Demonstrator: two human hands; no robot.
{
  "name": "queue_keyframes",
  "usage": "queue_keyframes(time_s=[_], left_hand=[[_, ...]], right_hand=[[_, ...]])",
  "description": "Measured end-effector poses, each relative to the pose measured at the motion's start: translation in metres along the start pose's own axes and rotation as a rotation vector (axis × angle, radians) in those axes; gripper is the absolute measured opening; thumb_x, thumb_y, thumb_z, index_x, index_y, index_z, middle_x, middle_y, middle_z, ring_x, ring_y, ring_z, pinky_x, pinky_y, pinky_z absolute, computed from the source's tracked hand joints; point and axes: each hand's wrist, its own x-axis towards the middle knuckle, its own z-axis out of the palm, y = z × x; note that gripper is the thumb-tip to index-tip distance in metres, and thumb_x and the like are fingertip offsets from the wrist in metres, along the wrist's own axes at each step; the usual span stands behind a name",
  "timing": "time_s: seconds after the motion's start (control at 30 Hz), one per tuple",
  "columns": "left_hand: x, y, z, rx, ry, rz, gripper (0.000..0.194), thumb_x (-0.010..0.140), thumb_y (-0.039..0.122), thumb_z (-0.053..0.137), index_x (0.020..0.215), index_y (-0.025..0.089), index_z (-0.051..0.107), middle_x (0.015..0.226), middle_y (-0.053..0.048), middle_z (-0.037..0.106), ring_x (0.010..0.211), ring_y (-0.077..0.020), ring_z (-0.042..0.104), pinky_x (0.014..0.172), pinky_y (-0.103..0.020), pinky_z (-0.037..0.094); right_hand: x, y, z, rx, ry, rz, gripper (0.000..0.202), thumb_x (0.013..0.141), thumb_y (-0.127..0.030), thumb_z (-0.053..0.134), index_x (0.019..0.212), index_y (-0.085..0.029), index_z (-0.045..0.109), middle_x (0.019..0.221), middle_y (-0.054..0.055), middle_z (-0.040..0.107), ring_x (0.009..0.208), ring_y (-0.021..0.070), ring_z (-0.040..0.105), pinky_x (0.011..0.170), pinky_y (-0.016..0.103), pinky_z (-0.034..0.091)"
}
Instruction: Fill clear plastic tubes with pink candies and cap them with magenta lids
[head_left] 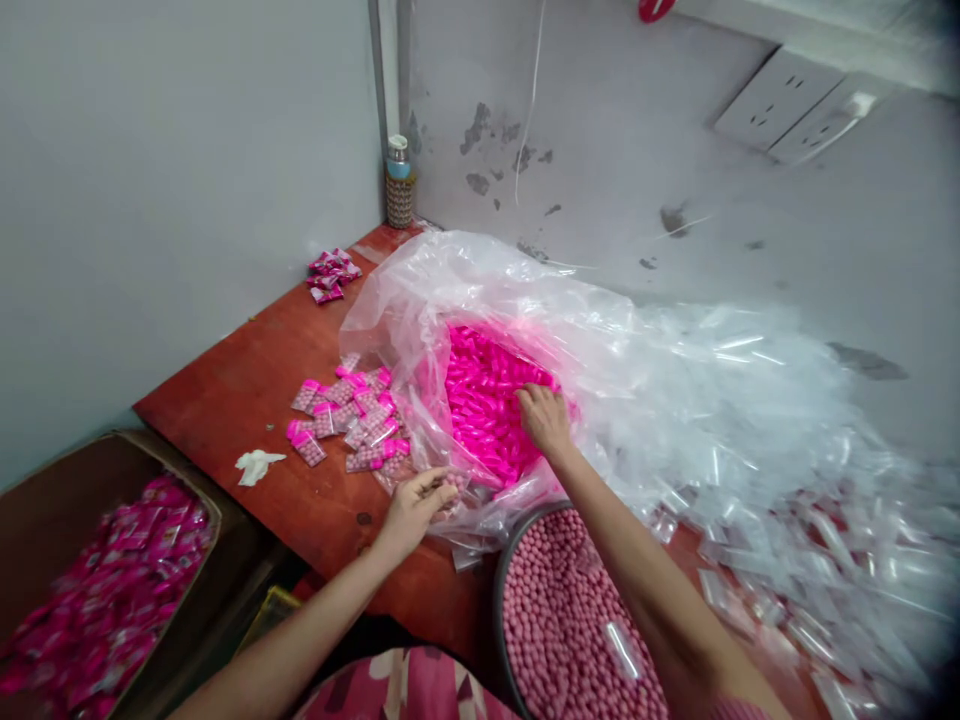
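Note:
Between the thumb and fingers of my left hand [415, 508] is a small clear container [453, 482] filled with pink beads. It is held beside the near edge of a large clear plastic bag [495, 262]. Inside the bag's mouth lies a heap of bright pink plastic caps [480, 400]. My right hand [545, 418] reaches into that heap, its fingers bent together against the caps. Whatever it grips is too small to make out. Just below my right forearm stands a dark round tub of pink beads [555, 610], with a clear empty container [621, 650] lying on the beads.
Filled pink-capped containers [352, 420] lie left of the bag. Beyond them are pink packets [332, 275] and a bottle [399, 180] in the corner. Many clear containers [787, 470] cover the right side. A box of pink packets [120, 580] stands lower left.

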Motion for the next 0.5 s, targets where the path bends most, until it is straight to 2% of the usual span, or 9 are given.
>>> queue_keyframes(time_s=[0.1, 0.2, 0.27, 0.4, 0.5], left_hand=[[0.004, -0.002, 0.001, 0.003, 0.025, 0.010, 0.038, 0.063, 0.033, 0.064, 0.095, 0.013, 0.059, 0.083, -0.006, 0.064, 0.069, -0.0159, 0.059, 0.058, -0.027, 0.050], [0.008, -0.002, 0.003, 0.020, 0.010, 0.054, 0.036, 0.063, 0.033, 0.064, 0.092, 0.012, 0.061, 0.081, -0.006, 0.065, 0.068, -0.0158, 0.059, 0.061, -0.027, 0.050], [0.010, 0.000, 0.004, 0.016, 0.000, 0.073, 0.034, 0.063, 0.033, 0.064, 0.090, 0.012, 0.062, 0.080, -0.006, 0.065, 0.068, -0.0156, 0.059, 0.064, -0.028, 0.050], [0.015, 0.009, 0.003, -0.063, 0.016, 0.105, 0.033, 0.064, 0.031, 0.064, 0.091, 0.013, 0.061, 0.080, -0.005, 0.065, 0.071, -0.0147, 0.059, 0.070, -0.028, 0.048], [0.019, 0.019, 0.004, -0.107, 0.026, 0.143, 0.035, 0.065, 0.029, 0.064, 0.096, 0.014, 0.060, 0.085, -0.005, 0.064, 0.075, -0.0136, 0.058, 0.071, -0.027, 0.047]], right_hand=[[-0.002, -0.016, 0.006, 0.079, -0.058, -0.072, 0.031, 0.086, -0.029, 0.031, 0.109, -0.017, 0.050, 0.102, 0.011, 0.055, 0.093, 0.0202, 0.048, 0.075, 0.029, 0.035], [0.004, -0.032, 0.014, 0.165, -0.036, 0.014, 0.034, 0.084, -0.035, 0.038, 0.109, -0.015, 0.049, 0.102, 0.012, 0.055, 0.094, 0.0216, 0.049, 0.073, 0.029, 0.037], [0.011, -0.038, 0.016, 0.227, -0.032, 0.061, 0.032, 0.081, -0.033, 0.043, 0.106, -0.015, 0.051, 0.101, 0.012, 0.056, 0.093, 0.0225, 0.050, 0.072, 0.030, 0.038], [0.014, -0.032, 0.011, 0.279, -0.032, 0.079, 0.026, 0.080, -0.031, 0.044, 0.098, -0.017, 0.056, 0.096, 0.010, 0.059, 0.085, 0.0205, 0.055, 0.068, 0.029, 0.041], [-0.005, -0.020, 0.000, 0.537, -0.014, 0.071, 0.025, 0.078, -0.034, 0.046, 0.093, -0.018, 0.058, 0.089, 0.006, 0.062, 0.077, 0.0167, 0.057, 0.066, 0.027, 0.042]])
